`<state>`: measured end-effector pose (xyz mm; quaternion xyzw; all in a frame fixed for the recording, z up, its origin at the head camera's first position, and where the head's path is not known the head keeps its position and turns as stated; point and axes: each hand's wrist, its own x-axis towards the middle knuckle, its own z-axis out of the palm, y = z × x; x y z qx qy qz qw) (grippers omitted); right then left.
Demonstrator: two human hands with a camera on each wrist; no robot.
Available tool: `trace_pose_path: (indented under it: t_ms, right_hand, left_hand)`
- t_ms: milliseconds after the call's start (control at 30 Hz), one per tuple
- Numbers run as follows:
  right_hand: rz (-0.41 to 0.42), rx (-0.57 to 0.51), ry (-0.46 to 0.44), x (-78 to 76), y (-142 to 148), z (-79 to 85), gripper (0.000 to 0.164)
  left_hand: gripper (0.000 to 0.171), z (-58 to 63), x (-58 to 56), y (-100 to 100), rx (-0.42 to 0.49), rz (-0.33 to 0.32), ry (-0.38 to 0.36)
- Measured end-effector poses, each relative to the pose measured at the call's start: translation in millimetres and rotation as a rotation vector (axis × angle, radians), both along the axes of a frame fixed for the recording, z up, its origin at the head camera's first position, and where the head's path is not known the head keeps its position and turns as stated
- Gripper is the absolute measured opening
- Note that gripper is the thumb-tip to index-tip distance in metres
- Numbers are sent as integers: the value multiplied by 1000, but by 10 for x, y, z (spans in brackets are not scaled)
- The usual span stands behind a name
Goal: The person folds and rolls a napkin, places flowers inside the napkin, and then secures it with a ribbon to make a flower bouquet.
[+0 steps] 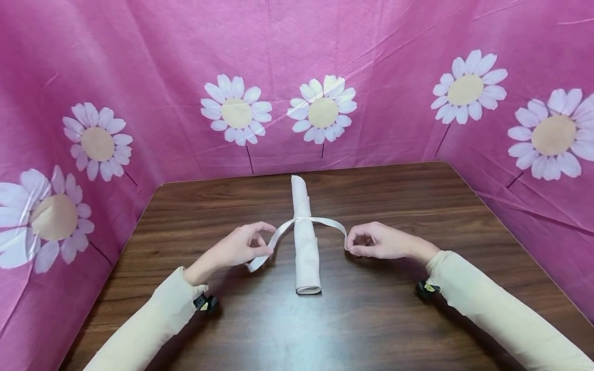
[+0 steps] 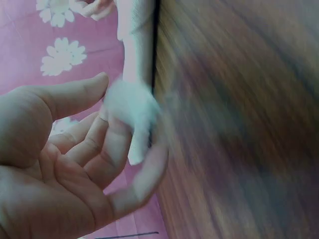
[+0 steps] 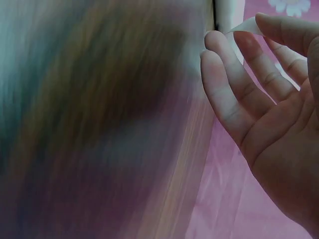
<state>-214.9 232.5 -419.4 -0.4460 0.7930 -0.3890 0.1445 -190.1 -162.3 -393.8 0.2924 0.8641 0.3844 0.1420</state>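
A slim roll of pale cloth [image 1: 307,257] lies lengthwise on the table, with a white fabric ribbon [image 1: 327,221] crossing over it near the middle. On the left, the ribbon arches down to my left hand [image 1: 243,243], its thumb and index finger apart. The left wrist view shows this ribbon blurred [image 2: 130,102] against relaxed, bent fingers, the thumb standing off from them. My right hand [image 1: 382,241] pinches the other ribbon end beside the roll, between thumb and fingertips. In the right wrist view the ribbon [image 3: 245,27] tapers from that thumb toward the roll.
The brown wooden table [image 1: 380,319] reaches back to a pink curtain [image 1: 278,41] printed with white daisies, which surrounds it on the left, back and right. Small black devices hang at both sleeve cuffs, left [image 1: 205,303] and right [image 1: 426,290].
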Motion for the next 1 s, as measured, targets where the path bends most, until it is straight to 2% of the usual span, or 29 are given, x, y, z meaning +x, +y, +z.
trace_pose_path:
  t_ms: [133, 233, 367, 533, 767, 1000]
  right_hand:
    - [37, 18, 66, 104, -108, -10, 10]
    - [43, 58, 113, 144, -172, -35, 7]
    - [39, 82, 111, 157, -227, -44, 4]
    - [100, 68, 106, 174, -269, -32, 7]
    - [154, 51, 160, 204, -337, -30, 7]
    - [227, 34, 145, 176, -370, -2, 10]
  left_hand:
    - [52, -29, 104, 40, 8, -34, -27]
    - [55, -93, 147, 75, 7, -17, -75]
    - [58, -179, 151, 125, 38, 6, -138]
    - [59, -249, 172, 193, 44, -1, -179]
    - [60, -258, 226, 248, 41, 0, -195]
    - [58, -247, 222, 277, 49, -6, -204]
